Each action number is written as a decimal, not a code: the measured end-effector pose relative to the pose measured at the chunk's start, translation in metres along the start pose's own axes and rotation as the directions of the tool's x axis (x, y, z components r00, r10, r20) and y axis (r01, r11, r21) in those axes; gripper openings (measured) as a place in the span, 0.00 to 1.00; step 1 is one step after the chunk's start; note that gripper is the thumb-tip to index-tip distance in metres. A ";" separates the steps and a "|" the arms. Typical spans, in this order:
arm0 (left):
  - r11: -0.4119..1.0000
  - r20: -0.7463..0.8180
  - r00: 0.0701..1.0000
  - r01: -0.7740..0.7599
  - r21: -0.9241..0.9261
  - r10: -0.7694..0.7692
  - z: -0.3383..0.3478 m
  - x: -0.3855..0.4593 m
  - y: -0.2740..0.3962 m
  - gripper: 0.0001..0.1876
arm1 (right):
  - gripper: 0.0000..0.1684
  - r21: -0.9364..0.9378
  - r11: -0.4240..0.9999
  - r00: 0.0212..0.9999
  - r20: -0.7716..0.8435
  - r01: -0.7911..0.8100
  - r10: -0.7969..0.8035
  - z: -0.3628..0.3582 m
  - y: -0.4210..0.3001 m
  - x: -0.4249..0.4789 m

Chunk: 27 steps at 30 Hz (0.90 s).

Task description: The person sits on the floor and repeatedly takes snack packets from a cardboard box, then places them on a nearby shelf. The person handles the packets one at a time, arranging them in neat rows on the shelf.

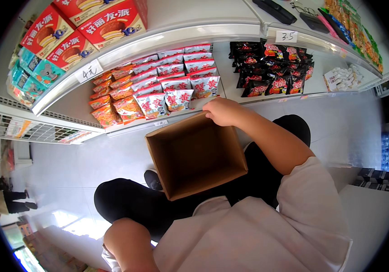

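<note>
An empty-looking cardboard box point(198, 158) stands open-topped between my knees, its inside in shadow. My right hand point(222, 112) grips the box's far right corner, close to the front edge of the lower shelf. Just beyond it are rows of white and red snack packets point(177, 98), with orange snack packets point(128, 108) to their left. Black snack packets point(272, 71) lie in rows farther right on the same level. The left forearm points down to the bottom of the picture; my left hand is out of view.
Red snack cartons point(109, 25) and teal koala-printed bags point(33, 80) fill the upper shelf's left end. Glasses and a dark case point(276, 12) lie at its right. A wire rack point(41, 125) stands at left. Another person point(11, 201) is at the far left.
</note>
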<state>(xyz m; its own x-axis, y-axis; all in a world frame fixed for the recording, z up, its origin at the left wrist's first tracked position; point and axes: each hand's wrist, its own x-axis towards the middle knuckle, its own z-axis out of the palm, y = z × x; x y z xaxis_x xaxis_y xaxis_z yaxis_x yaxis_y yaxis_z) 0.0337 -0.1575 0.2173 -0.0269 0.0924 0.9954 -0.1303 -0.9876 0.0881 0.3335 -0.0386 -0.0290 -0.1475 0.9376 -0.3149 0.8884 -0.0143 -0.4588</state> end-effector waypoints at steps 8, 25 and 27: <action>0.901 0.092 0.993 -0.033 -0.433 0.081 -0.007 0.010 -0.026 0.06 | 0.08 0.012 1.000 1.000 -0.028 0.007 -0.007 0.009 0.007 0.012; 0.727 0.094 0.991 -0.006 -0.686 0.096 -0.021 0.005 -0.040 0.12 | 0.10 -0.194 0.969 0.958 -0.211 0.155 -0.196 -0.017 -0.007 -0.004; 0.913 0.085 0.995 -0.004 -0.408 0.043 -0.037 0.004 -0.026 0.13 | 0.08 -0.117 0.967 0.892 -0.374 0.225 -0.253 -0.042 -0.015 -0.018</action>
<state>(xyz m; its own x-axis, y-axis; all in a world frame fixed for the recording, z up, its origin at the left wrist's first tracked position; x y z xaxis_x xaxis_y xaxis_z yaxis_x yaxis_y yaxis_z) 0.0008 -0.1269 0.2176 0.0523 0.0390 0.9979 -0.5231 -0.8501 0.0607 0.3405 -0.0405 0.0184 -0.1939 0.9701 0.1462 0.8771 0.2381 -0.4171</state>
